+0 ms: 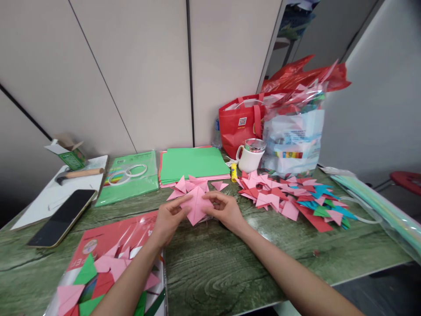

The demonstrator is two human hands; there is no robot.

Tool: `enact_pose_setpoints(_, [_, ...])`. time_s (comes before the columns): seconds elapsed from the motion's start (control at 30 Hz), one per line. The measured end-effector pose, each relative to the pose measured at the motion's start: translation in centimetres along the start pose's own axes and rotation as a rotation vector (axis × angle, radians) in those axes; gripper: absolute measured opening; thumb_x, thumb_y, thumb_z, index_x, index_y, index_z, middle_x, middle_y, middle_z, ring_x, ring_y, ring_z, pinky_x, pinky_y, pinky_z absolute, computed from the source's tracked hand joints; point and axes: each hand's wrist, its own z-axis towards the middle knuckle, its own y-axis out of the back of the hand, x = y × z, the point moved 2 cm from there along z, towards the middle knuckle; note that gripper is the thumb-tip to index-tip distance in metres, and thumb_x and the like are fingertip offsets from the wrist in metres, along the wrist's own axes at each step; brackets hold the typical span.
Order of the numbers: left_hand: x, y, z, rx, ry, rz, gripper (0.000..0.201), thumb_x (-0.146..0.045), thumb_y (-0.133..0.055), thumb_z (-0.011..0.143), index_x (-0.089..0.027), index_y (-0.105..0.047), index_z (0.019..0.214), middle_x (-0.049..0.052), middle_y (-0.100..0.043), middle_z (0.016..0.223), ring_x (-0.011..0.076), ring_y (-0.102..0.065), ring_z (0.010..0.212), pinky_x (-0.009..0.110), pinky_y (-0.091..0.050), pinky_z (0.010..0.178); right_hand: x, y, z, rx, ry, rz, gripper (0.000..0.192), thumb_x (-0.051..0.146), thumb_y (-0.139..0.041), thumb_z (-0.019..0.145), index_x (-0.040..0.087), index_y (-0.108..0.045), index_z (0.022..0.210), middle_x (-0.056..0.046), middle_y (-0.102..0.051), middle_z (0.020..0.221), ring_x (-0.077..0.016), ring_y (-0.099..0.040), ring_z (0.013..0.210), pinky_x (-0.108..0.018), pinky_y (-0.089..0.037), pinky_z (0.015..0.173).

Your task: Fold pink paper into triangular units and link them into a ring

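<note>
A pink folded paper, diamond-shaped with a crease down its middle, is held up between both hands. My left hand pinches its left corner between thumb and fingers. At the right corner, my right hand grips it the same way. Just behind the held paper lie several small pink folded pieces, partly hidden by it. A pink triangle rests to their right.
Green paper sheets lie behind, near a yellow glue stick and white mug. Folded paper shapes spread rightward, before a red bag. Leftward are a phone, hammer and red paper packet.
</note>
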Motion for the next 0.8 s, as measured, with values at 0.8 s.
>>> enact_pose_setpoints(0.8, [-0.02, -0.14, -0.08, -0.041, -0.021, 0.006, 0.046, -0.032, -0.073, 0.057, -0.012, -0.068, 0.098, 0.002, -0.062, 0.061, 0.0115, -0.051, 0.054, 0.022, -0.04, 0.049, 0.48, -0.39, -0.24, 0.041, 0.019, 0.02, 0.03, 0.021, -0.069, 0.062, 0.019, -0.063, 0.091, -0.004, -0.056, 0.091, -0.0151, -0.053, 0.081, -0.024, -0.045, 0.064])
